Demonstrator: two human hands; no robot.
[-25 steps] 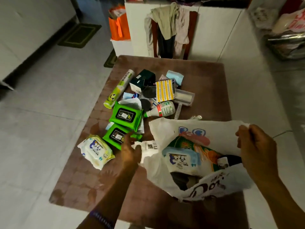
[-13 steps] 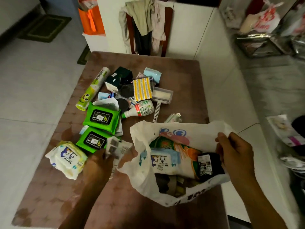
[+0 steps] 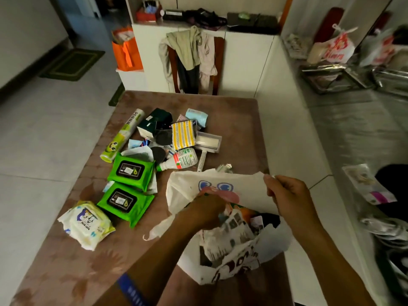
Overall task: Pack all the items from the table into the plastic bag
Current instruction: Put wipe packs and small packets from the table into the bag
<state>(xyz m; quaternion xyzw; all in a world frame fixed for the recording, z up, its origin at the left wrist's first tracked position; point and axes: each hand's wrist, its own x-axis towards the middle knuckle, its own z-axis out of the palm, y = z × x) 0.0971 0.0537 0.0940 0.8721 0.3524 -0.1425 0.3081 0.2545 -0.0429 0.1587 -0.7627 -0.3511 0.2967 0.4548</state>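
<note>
A white printed plastic bag point(image 3: 247, 191) lies open at the near right of the brown table point(image 3: 234, 120). My right hand point(image 3: 287, 195) pinches the bag's far rim and holds it up. My left hand point(image 3: 207, 210) reaches into the bag's mouth, gripping a white printed packet point(image 3: 234, 226) that sits on the items inside. Still on the table are two green wipe packs point(image 3: 130, 171) point(image 3: 123, 202), a white wipe pack point(image 3: 86, 224), a green-and-white roll point(image 3: 123, 135), a white bottle point(image 3: 183, 160), a lint roller point(image 3: 207, 144) and a yellow-striped cloth point(image 3: 183, 135).
Several small boxes and pouches point(image 3: 159, 127) are heaped at the table's middle. A chair draped with clothes point(image 3: 192, 58) stands behind the far edge. A counter with bags and a metal rack point(image 3: 344, 78) runs along the right. Tiled floor lies to the left.
My left hand picked the white printed packet off the table beside the green packs and carried it right, into the bag's mouth. My right hand kept hold of the rim.
</note>
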